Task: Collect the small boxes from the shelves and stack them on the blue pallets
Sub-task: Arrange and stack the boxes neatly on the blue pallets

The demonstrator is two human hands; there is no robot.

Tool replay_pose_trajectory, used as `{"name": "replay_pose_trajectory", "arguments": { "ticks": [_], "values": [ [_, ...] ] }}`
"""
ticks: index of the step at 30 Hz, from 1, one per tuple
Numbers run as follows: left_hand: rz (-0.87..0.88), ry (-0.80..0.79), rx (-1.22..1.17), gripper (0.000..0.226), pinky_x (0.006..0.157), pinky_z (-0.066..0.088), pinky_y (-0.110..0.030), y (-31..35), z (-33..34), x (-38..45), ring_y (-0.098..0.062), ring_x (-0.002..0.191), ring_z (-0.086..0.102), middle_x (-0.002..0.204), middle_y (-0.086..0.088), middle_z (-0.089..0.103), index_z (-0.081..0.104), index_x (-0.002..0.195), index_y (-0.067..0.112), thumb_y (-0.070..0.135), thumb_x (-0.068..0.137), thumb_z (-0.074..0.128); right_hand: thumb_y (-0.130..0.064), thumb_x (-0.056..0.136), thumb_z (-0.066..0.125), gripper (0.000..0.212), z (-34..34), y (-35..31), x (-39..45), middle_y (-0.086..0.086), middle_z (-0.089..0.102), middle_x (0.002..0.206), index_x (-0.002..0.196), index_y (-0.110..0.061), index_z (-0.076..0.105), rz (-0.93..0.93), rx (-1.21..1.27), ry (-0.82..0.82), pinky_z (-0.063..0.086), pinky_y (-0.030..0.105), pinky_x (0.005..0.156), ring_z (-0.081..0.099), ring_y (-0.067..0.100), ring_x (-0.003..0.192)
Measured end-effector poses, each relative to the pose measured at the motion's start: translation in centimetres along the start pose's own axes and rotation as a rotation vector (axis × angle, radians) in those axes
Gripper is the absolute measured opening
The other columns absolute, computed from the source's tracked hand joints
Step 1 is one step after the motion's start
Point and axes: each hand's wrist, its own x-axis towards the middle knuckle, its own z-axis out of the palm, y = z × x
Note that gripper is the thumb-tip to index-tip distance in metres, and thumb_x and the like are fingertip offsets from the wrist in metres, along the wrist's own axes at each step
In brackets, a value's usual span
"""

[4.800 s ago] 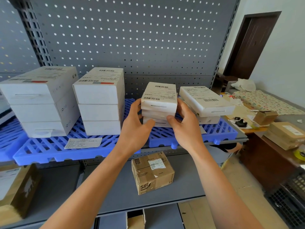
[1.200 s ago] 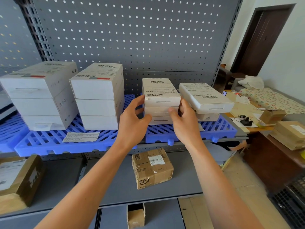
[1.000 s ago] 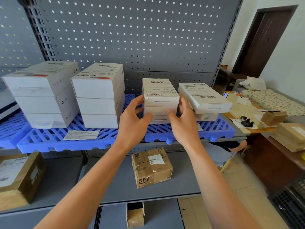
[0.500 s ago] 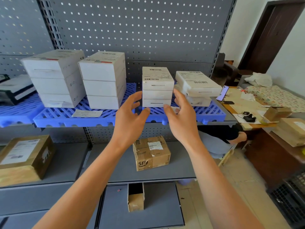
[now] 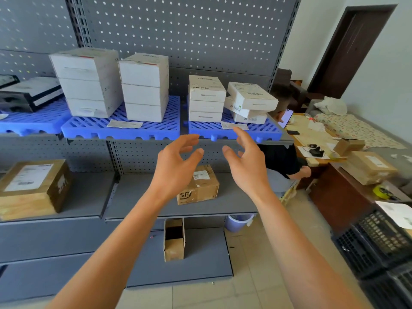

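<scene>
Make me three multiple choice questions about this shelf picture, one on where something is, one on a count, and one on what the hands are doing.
1. Where does the brown SF box sit?
A. On a blue pallet
B. On the grey shelf under the pallets
C. On the floor

2. How many boxes are in the neat white stack right of the pallet gap?
A. Two
B. Three
C. Five

3. What are the left hand and right hand doing?
A. Gripping a white box
B. Open, holding nothing
C. Lifting the brown box

Answers: 1 B, it rests on grey shelf below. 2 B, three fronts show. 3 B, fingers spread, clear of every box.
</scene>
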Motion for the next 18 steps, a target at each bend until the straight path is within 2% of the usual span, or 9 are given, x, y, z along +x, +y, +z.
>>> {"name": "replay_pose_trajectory", "arguments": {
  "ticks": [2, 3, 5, 8, 10, 12, 14, 16, 18],
  "values": [
    [0.012, -0.001, -0.016, 0.037, 0.099, 0.047, -0.024, 0.7, 0.7, -0.2, 0.004, 0.118, 0.057, 0.127, 0.019, 0.063, 0.059, 0.135, 0.029, 0.032, 0.098, 0.062, -0.024, 0.099, 0.059, 0.057, -1.0, 0.5, -0.1, -0.009, 0.053, 0.141, 0.152, -0.027, 0.037, 0.011, -0.003, 0.027, 0.045, 0.005, 0.081, 0.044, -0.003, 0.115],
    [0.02, 0.0, -0.024, 0.038, 0.096, 0.047, -0.019, 1.0, 1.1, -0.1, 0.005, 0.118, 0.057, 0.128, 0.019, 0.063, 0.058, 0.135, 0.029, 0.032, 0.098, 0.062, -0.024, 0.099, 0.06, 0.059, -1.4, 0.8, 0.0, -0.014, 0.053, 0.137, 0.152, -0.026, 0.036, 0.015, -0.005, 0.036, 0.045, 0.005, 0.083, 0.045, -0.001, 0.115],
    [0.031, 0.002, -0.036, 0.039, 0.085, 0.044, -0.008, 1.6, 2.0, 0.4, 0.007, 0.117, 0.057, 0.129, 0.02, 0.062, 0.057, 0.136, 0.029, 0.031, 0.098, 0.062, -0.023, 0.099, 0.06, 0.061, -2.3, 1.5, 0.7, -0.02, 0.05, 0.127, 0.154, -0.024, 0.033, 0.016, -0.003, 0.057, 0.04, -0.003, 0.073, 0.039, 0.001, 0.114],
    [0.041, 0.001, -0.052, 0.041, 0.082, 0.043, -0.006, 2.5, 3.9, 2.1, 0.007, 0.118, 0.055, 0.133, 0.02, 0.06, 0.055, 0.139, 0.029, 0.031, 0.098, 0.062, -0.02, 0.098, 0.062, 0.065, -3.6, 2.6, 2.8, -0.001, 0.059, 0.132, 0.155, -0.021, 0.03, 0.013, 0.01, 0.097, 0.04, -0.001, 0.065, 0.033, 0.01, 0.114],
    [0.034, 0.01, -0.065, 0.043, 0.087, 0.042, -0.009, 3.0, 5.3, 3.8, 0.005, 0.121, 0.055, 0.136, 0.018, 0.058, 0.053, 0.141, 0.029, 0.031, 0.099, 0.061, -0.021, 0.097, 0.063, 0.07, -4.3, 3.6, 4.5, -0.001, 0.053, 0.137, 0.156, -0.021, 0.026, 0.005, 0.009, 0.124, 0.04, 0.002, 0.078, 0.038, 0.008, 0.118],
    [0.021, 0.021, -0.075, 0.045, 0.092, 0.041, -0.011, 3.5, 6.9, 5.5, 0.002, 0.124, 0.053, 0.141, 0.015, 0.056, 0.05, 0.144, 0.029, 0.032, 0.099, 0.06, -0.022, 0.096, 0.066, 0.076, -4.9, 4.6, 6.4, -0.004, 0.041, 0.153, 0.157, -0.023, 0.02, -0.007, 0.017, 0.143, 0.036, 0.014, 0.103, 0.04, 0.005, 0.133],
    [0.019, 0.032, -0.068, 0.048, 0.101, 0.042, -0.02, 3.8, 8.5, 7.0, -0.002, 0.129, 0.051, 0.145, 0.014, 0.052, 0.047, 0.146, 0.028, 0.032, 0.1, 0.059, -0.022, 0.093, 0.069, 0.084, -5.1, 6.0, 8.5, -0.003, 0.033, 0.159, 0.158, -0.025, 0.016, -0.038, 0.027, 0.151, 0.033, 0.032, 0.117, 0.033, 0.013, 0.145],
    [0.019, 0.058, -0.063, 0.05, 0.108, 0.042, -0.029, 3.9, 9.9, 8.2, -0.005, 0.133, 0.048, 0.147, 0.014, 0.05, 0.044, 0.148, 0.028, 0.032, 0.1, 0.059, -0.021, 0.089, 0.074, 0.09, -5.0, 7.3, 10.5, -0.003, 0.035, 0.158, 0.156, -0.027, 0.015, -0.087, 0.027, 0.182, 0.038, 0.045, 0.115, 0.036, 0.018, 0.144],
    [0.013, 0.085, -0.057, 0.052, 0.111, 0.041, -0.033, 3.8, 11.1, 9.2, -0.006, 0.135, 0.047, 0.148, 0.014, 0.049, 0.043, 0.149, 0.029, 0.032, 0.099, 0.06, -0.023, 0.085, 0.078, 0.097, -4.9, 8.3, 12.2, -0.001, 0.034, 0.158, 0.157, -0.023, 0.013, -0.119, 0.002, 0.212, 0.04, 0.05, 0.113, 0.035, 0.021, 0.144]
  ]
}}
